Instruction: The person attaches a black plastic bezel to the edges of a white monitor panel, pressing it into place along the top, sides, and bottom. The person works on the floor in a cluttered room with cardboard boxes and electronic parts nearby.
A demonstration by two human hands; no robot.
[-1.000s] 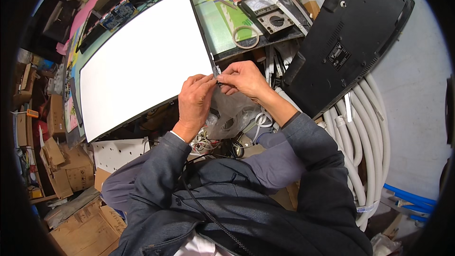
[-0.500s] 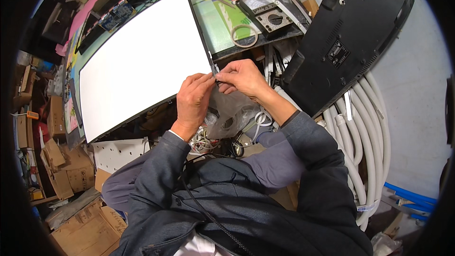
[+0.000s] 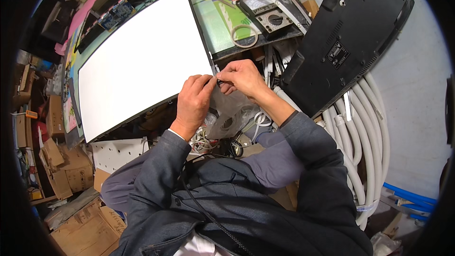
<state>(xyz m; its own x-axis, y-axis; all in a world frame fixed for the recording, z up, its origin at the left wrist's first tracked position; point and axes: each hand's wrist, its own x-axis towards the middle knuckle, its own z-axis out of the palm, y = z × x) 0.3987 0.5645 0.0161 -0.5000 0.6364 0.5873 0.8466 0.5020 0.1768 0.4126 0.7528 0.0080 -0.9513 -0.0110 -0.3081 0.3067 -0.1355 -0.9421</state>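
A large white flat panel (image 3: 142, 61) lies tilted on the table, its near right corner under my hands. Along its right edge runs a thin black frame strip (image 3: 201, 35), whose near end is partly hidden by my fingers. My left hand (image 3: 191, 104) is closed at that corner, fingertips pressed on the strip's end. My right hand (image 3: 242, 79) pinches the same end from the right, thumb and forefinger together, with a small dark bit showing beneath the fingers. The two hands' fingertips almost touch.
A multimeter (image 3: 272, 18) and a tape roll (image 3: 244, 36) are on the table beyond my right hand. A black television back cover (image 3: 350, 38) leans at the right, above coiled white hose (image 3: 372, 137). Cables and a plastic bag (image 3: 225, 121) lie below my hands. Cardboard boxes (image 3: 78, 170) stand left.
My left hand has shifted slightly, its fingers bending more at the corner. The right hand stays in nearly the same pinch; the panel has barely moved.
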